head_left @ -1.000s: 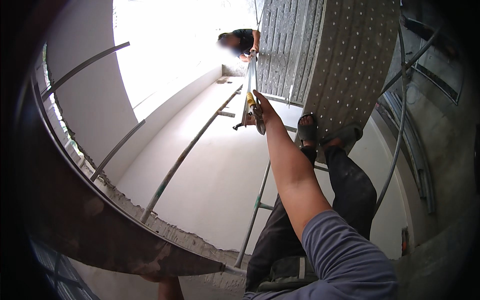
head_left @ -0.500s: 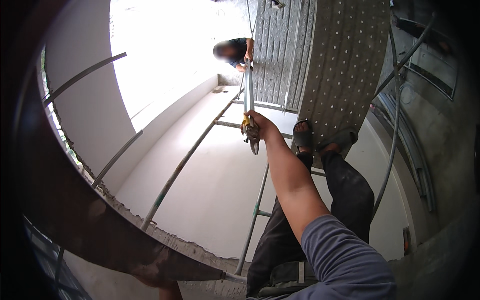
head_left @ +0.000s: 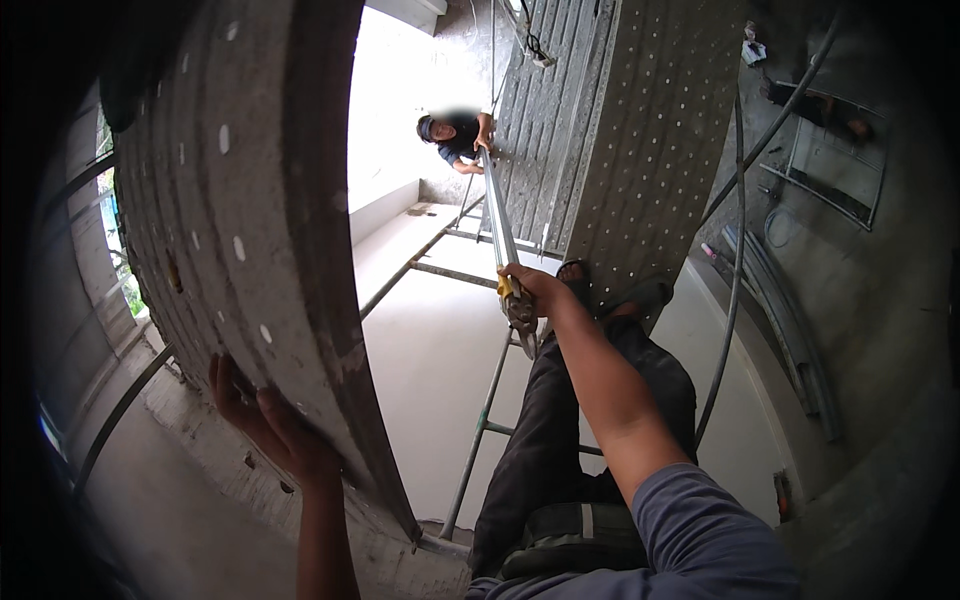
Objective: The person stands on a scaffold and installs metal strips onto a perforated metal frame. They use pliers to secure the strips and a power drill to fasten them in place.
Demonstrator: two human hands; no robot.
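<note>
Left hand (head_left: 285, 440) first, closest to me on the head feed: it's unclenched, fingers spread and laid along the big perforated metal plank (head_left: 215, 200) that looms up the left side, the palm turned in against it. Low in my view, a dark bag (head_left: 580, 535) sits at the waist over dark trousers (head_left: 525, 420). And out in front, I've got the right hand (head_left: 540, 288), wrapped firmly around a yellow-handled hand tool (head_left: 520, 308), its metal head pointing back toward the knees. Right there at the same grip begins a long silver bar (head_left: 497, 215), stretching away from me; whether the fingers close on the bar as well, I can't tell.

Down past the knees, dark sandals (head_left: 640, 293) stand on perforated metal decking (head_left: 650, 130), with a second, paler deck panel (head_left: 550, 130) alongside to its left. Scaffold frame (head_left: 483, 422) below, rungs and green joint showing, before a white wall (head_left: 430, 350). Off to the right I see grey metal lengths (head_left: 775, 320) lying together.

Now the far end: a co-worker (head_left: 461, 137) in a dark shirt, beside the paler panel, both hands (head_left: 482, 146) at the bar's other end, bright opening (head_left: 385, 110) behind.
</note>
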